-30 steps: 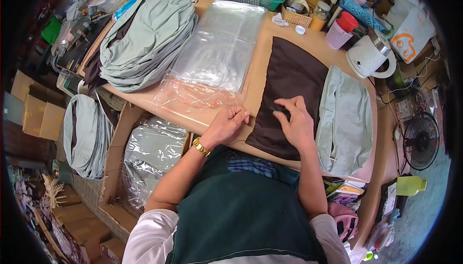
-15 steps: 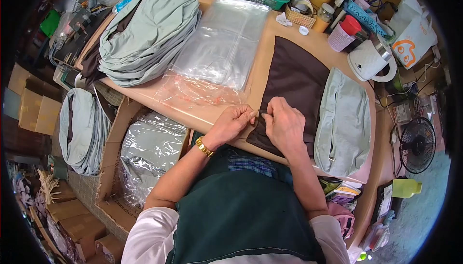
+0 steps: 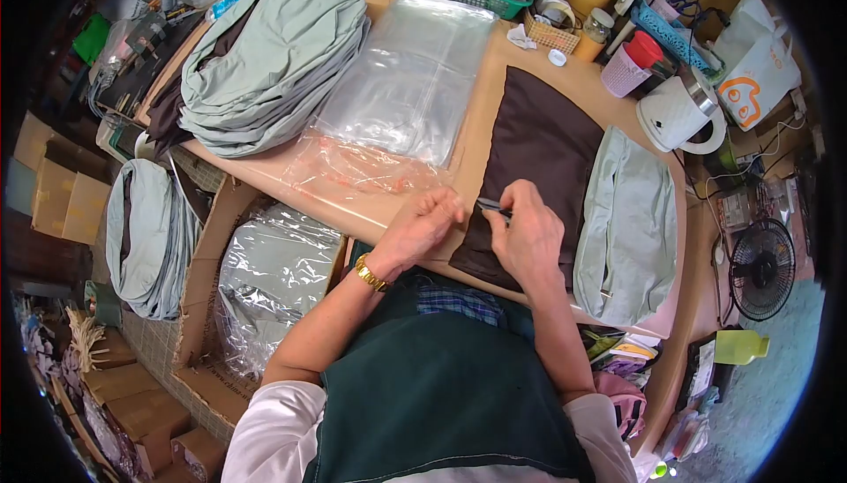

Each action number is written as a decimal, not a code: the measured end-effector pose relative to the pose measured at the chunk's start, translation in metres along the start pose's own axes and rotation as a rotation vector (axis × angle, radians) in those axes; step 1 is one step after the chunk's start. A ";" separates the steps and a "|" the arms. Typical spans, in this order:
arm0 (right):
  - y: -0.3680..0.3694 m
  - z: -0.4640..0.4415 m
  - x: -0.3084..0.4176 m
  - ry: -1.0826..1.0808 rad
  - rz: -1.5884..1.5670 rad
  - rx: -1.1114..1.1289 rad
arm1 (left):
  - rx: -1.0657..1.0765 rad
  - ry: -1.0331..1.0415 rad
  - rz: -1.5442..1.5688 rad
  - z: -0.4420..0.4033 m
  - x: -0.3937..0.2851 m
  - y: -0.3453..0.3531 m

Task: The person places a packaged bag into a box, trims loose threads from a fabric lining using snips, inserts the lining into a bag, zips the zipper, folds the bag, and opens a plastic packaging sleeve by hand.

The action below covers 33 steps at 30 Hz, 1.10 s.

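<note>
Your left hand point(image 3: 420, 225) is pinching closed, contents unclear; your right hand point(image 3: 531, 229) is gripping a small dark tool point(image 3: 490, 207) over the brown cloth point(image 3: 543, 149) lying on the surface point(image 3: 486, 90), seemingly at fine edgework, calling for steadiness next.

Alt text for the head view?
A right hand holds a small dark tool over dark brown fabric on a tan table, the left hand curled close by. Folded pale green fabric lies to its right; clear plastic bags and heaped pale green fabric lie left.
</note>
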State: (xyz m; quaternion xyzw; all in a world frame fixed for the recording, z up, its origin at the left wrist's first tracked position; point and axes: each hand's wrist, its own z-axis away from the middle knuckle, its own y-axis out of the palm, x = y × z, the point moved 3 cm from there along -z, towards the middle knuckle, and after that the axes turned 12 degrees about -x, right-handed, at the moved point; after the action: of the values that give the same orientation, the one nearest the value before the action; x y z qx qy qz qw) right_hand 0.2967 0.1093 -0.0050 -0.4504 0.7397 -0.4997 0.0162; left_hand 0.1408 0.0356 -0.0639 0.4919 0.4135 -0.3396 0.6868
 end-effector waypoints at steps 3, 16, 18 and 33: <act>-0.002 0.000 -0.022 0.047 0.101 -0.112 | -0.375 0.227 -0.173 -0.003 -0.007 -0.013; 0.055 -0.046 -0.112 0.232 0.219 -0.015 | -0.044 0.180 -0.963 0.011 -0.004 0.004; 0.055 -0.045 -0.117 0.222 0.161 -0.045 | 0.031 0.053 -0.954 0.021 -0.004 -0.005; 0.024 -0.014 -0.027 0.228 -0.489 0.186 | -0.230 0.261 -0.865 0.042 -0.016 -0.024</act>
State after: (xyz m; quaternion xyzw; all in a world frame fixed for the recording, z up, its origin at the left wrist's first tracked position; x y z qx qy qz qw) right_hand 0.2905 0.1402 -0.0271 -0.5529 0.5573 -0.6018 -0.1466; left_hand 0.1226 -0.0106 -0.0520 0.2336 0.6986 -0.4820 0.4745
